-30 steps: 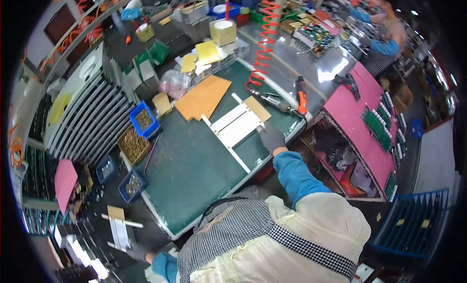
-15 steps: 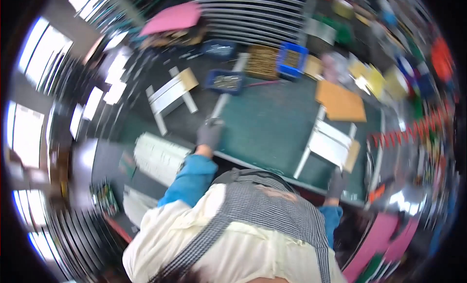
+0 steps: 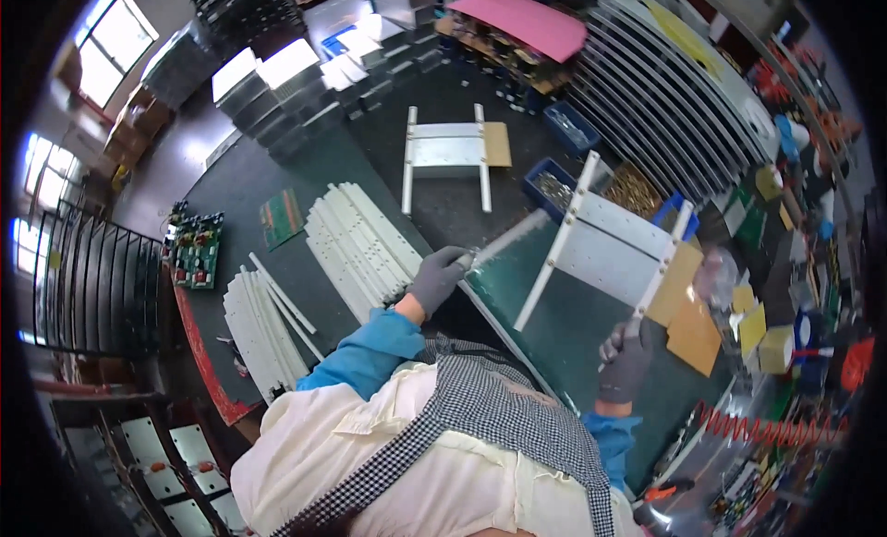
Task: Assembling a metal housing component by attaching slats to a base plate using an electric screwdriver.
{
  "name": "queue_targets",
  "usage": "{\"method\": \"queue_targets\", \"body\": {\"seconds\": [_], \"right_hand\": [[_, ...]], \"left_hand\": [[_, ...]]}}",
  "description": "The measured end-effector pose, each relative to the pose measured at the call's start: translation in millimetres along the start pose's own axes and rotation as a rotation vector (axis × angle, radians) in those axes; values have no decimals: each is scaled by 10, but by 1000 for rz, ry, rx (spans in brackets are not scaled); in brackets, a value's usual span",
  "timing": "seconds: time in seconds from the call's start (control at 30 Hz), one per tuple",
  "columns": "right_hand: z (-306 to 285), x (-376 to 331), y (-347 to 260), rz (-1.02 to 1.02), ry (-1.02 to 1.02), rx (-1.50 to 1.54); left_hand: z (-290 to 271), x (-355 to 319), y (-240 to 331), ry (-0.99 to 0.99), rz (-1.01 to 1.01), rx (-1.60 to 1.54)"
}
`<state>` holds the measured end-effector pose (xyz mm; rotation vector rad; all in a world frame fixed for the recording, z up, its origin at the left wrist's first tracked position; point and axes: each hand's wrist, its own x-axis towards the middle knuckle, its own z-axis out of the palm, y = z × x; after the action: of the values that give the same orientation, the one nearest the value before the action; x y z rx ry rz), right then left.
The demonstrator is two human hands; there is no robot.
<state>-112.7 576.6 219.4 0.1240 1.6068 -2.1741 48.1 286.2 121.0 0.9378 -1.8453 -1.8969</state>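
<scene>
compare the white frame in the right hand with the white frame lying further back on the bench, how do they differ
The held frame is gripped at one rail end by the gloved right hand and lifted, tilted over the green mat; the far frame lies flat and untouched on the dark bench top. The far frame has a tan card against its right side; the held frame has tan sheets beyond it on the mat. Both are a pale panel between two white rails.

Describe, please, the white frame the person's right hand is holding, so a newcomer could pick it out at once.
Start at the dark green mat on the workbench. Above it the gloved right hand grips one rail end of a white frame, a flat panel between two long rails. Unlike the similar frame lying flat on the dark bench further off, this one is lifted and tilted.
</scene>
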Motion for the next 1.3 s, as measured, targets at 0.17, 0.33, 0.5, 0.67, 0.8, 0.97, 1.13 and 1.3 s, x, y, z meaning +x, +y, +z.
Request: {"method": "queue_targets", "body": {"seconds": [0.17,0.33,0.5,0.67,0.8,0.97,1.13,1.3], "right_hand": [[1391,710,393,213,-423,99],[2490,1251,845,391,-573,112],[2843,1897,1393,506,-599,-13],[2786,2001,1355,599,-666,-37],[2482,1788,1319,194,-745,-273],[2065,1372,1130,235,-391,-254],[1349,1258,1234,182,-189,-255],[886,1107,1301,230,-84,-265]], "left_hand": [[-877,-73,-92,234,-121,-166],[-1658,-272,-263,403,-71,-342],[-2484,-200,-116,629,-61,-606],[-3533,266,672,751,201,-939],[-3838,922,1101,530,112,-1084],[-3895,2027,1267,637,-56,-1223],[-3859,2419,1476,635,48,-1233],[-4597,2356,901,1353,275,-918]]}}
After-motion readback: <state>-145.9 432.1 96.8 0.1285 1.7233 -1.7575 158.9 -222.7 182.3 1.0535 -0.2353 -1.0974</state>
